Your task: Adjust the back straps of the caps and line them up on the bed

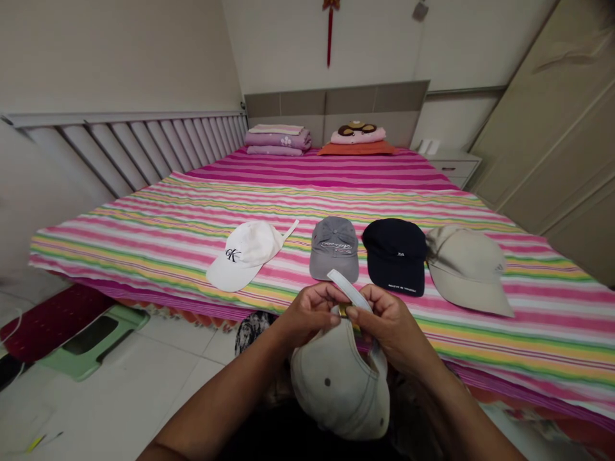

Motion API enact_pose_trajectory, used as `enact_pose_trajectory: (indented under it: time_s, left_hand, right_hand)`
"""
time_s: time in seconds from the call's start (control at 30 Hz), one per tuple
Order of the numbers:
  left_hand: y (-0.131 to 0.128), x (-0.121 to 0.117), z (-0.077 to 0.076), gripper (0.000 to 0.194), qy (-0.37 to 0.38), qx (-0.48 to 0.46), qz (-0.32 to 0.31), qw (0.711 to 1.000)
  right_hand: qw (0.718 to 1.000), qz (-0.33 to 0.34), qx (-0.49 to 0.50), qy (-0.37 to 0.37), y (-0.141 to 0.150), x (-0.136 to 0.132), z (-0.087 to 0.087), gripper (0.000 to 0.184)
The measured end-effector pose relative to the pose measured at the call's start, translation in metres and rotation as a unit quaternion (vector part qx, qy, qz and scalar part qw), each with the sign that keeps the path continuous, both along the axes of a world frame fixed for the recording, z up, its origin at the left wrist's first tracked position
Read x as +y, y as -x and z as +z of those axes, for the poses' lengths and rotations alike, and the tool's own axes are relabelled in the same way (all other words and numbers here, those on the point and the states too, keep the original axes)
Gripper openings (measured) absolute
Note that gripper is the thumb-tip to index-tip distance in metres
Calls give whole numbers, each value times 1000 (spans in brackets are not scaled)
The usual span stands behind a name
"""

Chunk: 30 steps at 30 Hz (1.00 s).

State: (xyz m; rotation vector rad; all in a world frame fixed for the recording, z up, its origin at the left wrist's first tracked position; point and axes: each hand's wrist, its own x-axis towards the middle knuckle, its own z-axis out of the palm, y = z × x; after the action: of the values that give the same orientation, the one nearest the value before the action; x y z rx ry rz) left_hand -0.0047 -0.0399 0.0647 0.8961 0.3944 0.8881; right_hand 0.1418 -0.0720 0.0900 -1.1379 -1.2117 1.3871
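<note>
You pinched the white strap (pixel 348 288) of a beige cap (pixel 336 387) with both hands. Your left hand (pixel 311 314) and your right hand (pixel 391 325) were curled, close together, and held the strap up between them. The beige cap hung just below your hands. Just ahead of your hands, on the striped bed (pixel 144 246), lay a white cap (pixel 245 256), a gray cap (pixel 334 250), a navy cap (pixel 394 256) and a tan cap (pixel 466 272), side by side.

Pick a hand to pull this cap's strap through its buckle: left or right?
Right hand, probably: its fingers are on the pale strap beside the brass buckle, while the left hand sits at the buckle's other side.
</note>
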Motion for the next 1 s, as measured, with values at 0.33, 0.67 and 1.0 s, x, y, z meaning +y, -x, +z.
enact_pose_trajectory:
  time_s: [0.33,0.67,1.0]
  left_hand:
    - [2,5,-5,30,1,19,102,995]
    - [5,11,-14,37,34,-22,125,991]
    - [7,13,-19,39,27,-2,124,992]
  right_hand:
    - [994,-13,109,4,-8,-2,-4,32]
    - [989,2,132,74,-17,-2,1,28]
    - [990,12,121,78,-10,1,-2,29]
